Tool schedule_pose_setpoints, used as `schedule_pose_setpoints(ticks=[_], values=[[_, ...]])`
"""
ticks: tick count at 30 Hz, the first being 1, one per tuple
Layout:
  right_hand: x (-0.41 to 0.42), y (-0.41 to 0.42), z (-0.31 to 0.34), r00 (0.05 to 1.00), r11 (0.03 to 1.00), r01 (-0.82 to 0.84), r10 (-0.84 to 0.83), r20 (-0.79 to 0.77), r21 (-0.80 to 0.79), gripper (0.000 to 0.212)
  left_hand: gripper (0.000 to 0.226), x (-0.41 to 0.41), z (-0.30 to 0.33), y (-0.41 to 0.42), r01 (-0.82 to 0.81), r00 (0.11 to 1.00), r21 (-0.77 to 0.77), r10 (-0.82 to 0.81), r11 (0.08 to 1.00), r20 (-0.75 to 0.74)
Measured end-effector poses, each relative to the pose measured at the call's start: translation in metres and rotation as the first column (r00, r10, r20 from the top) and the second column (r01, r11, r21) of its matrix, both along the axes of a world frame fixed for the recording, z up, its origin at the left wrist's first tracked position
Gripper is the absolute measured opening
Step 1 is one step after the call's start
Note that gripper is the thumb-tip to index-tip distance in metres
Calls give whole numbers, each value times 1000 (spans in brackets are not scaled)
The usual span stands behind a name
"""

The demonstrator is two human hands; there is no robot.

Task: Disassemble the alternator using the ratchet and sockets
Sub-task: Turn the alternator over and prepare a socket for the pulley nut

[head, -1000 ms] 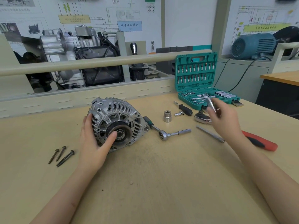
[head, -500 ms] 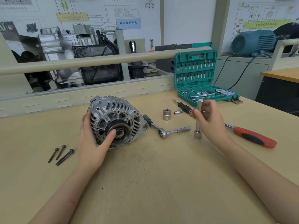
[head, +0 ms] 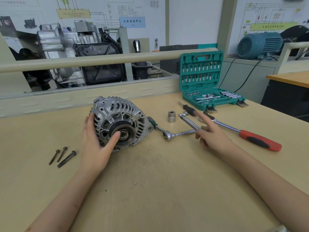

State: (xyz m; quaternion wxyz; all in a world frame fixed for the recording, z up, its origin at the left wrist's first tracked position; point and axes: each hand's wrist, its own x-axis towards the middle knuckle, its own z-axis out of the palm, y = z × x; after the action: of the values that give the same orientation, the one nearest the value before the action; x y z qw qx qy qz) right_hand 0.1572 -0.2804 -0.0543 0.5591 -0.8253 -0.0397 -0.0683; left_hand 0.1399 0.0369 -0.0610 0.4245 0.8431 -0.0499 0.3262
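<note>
The silver alternator (head: 120, 121) stands on its edge on the bench, pulley facing me. My left hand (head: 95, 144) holds it, fingers against the left side of the housing and thumb on the pulley. My right hand (head: 212, 134) holds the near end of a chrome extension bar (head: 189, 121) that slants low over the bench, index finger stretched out straight. A small green-handled ratchet (head: 167, 135) lies just right of the alternator. A large red-handled ratchet (head: 259, 141) lies behind my right hand. A loose socket (head: 171, 116) stands upright between them.
An open green socket case (head: 210, 91) sits at the bench's back right, with a black-handled driver (head: 189, 108) in front of it. Three long bolts (head: 62, 156) lie to the left of the alternator. A low rail and an engine display stand behind the bench.
My right hand carried the extension bar from near the case toward the small ratchet, first upright, now tipped down low over the bench. My left hand stayed on the alternator.
</note>
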Motion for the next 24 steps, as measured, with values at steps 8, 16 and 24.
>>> schedule_pose_setpoints(ticks=[8, 16, 24], values=[[1, 23, 23, 939, 777, -276, 343, -13, 565, 26, 97, -4, 1, -3, -6, 1000, -2, 6, 1000, -3], [15, 54, 22, 864, 926, 190, 0, 504, -327, 17, 98, -5, 0, -2, -17, 1000, 4, 17, 1000, -8], [82, 47, 64, 808, 653, 417, 53, 587, -632, 16, 98, -1, -7, -5, -35, 999, -27, 35, 999, 17]])
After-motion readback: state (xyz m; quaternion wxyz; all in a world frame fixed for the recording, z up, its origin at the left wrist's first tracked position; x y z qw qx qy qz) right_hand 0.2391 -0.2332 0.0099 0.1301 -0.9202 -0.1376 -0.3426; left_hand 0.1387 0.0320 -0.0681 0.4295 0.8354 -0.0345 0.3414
